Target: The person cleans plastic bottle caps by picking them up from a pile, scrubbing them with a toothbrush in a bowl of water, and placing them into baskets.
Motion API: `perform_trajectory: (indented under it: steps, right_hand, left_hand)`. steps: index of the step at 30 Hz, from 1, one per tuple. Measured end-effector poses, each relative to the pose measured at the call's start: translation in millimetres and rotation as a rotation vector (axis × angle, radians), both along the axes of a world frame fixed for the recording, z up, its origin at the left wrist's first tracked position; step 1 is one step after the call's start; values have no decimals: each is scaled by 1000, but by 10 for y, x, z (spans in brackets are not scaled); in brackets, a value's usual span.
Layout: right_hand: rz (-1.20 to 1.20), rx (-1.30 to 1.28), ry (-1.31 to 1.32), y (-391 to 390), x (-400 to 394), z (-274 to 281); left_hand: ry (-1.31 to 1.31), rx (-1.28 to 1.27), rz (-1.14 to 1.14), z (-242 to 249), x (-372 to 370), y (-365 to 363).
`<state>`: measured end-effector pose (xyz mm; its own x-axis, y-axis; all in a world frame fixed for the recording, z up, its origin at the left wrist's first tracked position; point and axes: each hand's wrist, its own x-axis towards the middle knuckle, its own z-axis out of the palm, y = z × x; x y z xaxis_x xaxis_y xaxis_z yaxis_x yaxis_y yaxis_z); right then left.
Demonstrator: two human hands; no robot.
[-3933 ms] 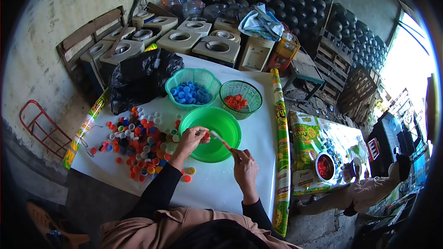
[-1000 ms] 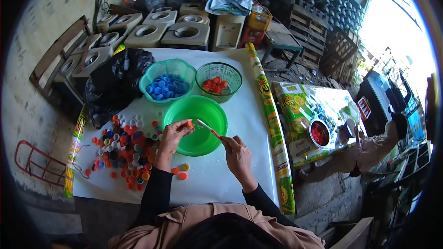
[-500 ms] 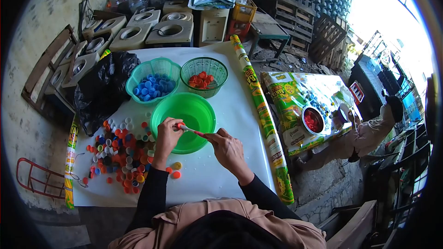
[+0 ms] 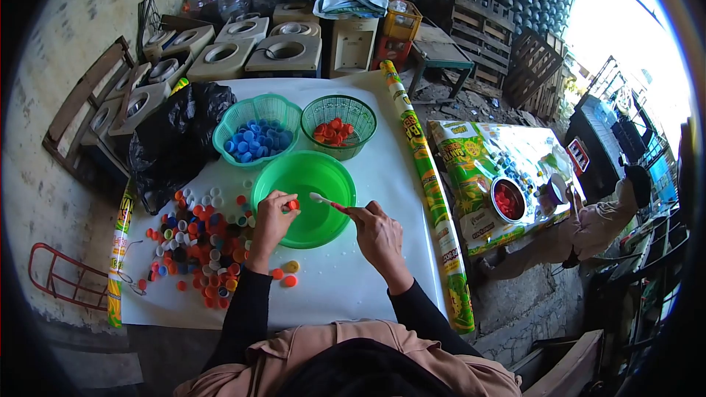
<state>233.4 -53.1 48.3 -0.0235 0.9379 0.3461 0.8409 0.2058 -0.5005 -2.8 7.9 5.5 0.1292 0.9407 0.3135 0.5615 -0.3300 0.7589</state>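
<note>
Over the near left rim of a green basin (image 4: pixel 340 176), my left hand (image 4: pixel 272 224) pinches a red-orange bottle cap (image 4: pixel 293 204). My right hand (image 4: pixel 379 239) is closed on the handle of a pink-and-white toothbrush (image 4: pixel 329 202), whose bristle end points left over the basin, apart from the cap. Loose bottle caps (image 4: pixel 209 250) of many colours lie in a heap left of my left hand. Behind the basin, blue caps (image 4: pixel 257 140) fill a light green basket (image 4: pixel 229 112), and red caps (image 4: pixel 334 131) sit in a darker green basket (image 4: pixel 368 114).
A black plastic bag (image 4: pixel 173 140) slumps at the table's left. Rolled printed sheeting (image 4: pixel 426 184) edges the white table (image 4: pixel 382 301) on the right. Beyond it, a co-worker (image 4: pixel 588 228) is at a second table with a pot (image 4: pixel 507 200) of red pieces.
The toothbrush has come away from the cap, with my right hand shifting right. My left hand still holds the cap. The whole view has shifted slightly.
</note>
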Motion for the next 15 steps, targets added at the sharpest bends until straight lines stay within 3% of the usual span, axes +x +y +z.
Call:
perform_trajectory:
  steps: [5, 11, 15]
  right_hand:
    - [81, -12, -82, 103, -32, -140]
    - [94, -9, 95, -9, -125, 25]
    - [86, -96, 61, -45, -94, 25]
  left_hand:
    - [14, -35, -5, -34, -14, -8]
    - [1, -50, -15, -34, -47, 30]
    - [-44, -61, -21, -25, -41, 8]
